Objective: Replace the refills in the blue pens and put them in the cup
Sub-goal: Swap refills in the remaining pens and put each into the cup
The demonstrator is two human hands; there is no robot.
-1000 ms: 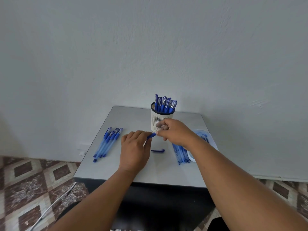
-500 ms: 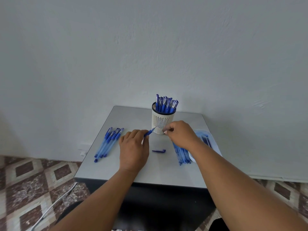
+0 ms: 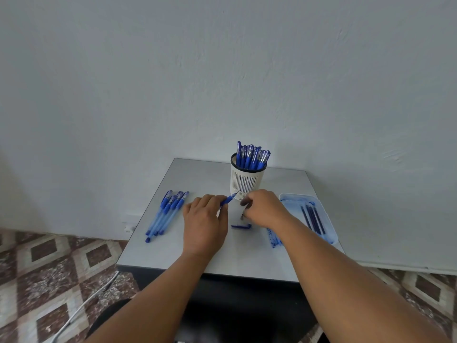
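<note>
Your right hand point(image 3: 265, 209) pulled back from pen tip since half second ago, fingers now curled, pinching small part; what part, cannot tell. Your left hand point(image 3: 205, 221) grips blue pen point(image 3: 228, 199), tip pointing toward 1 o'clock at cup point(image 3: 246, 180). Cup at 12 o'clock on table point(image 3: 197, 174), full of blue pens. Pen cap point(image 3: 241, 226) lies between hands. Loose pens point(image 3: 168, 211) at 9 o'clock. Tray point(image 3: 329, 214) with refills point(image 3: 312, 219) at 3 o'clock.
</note>
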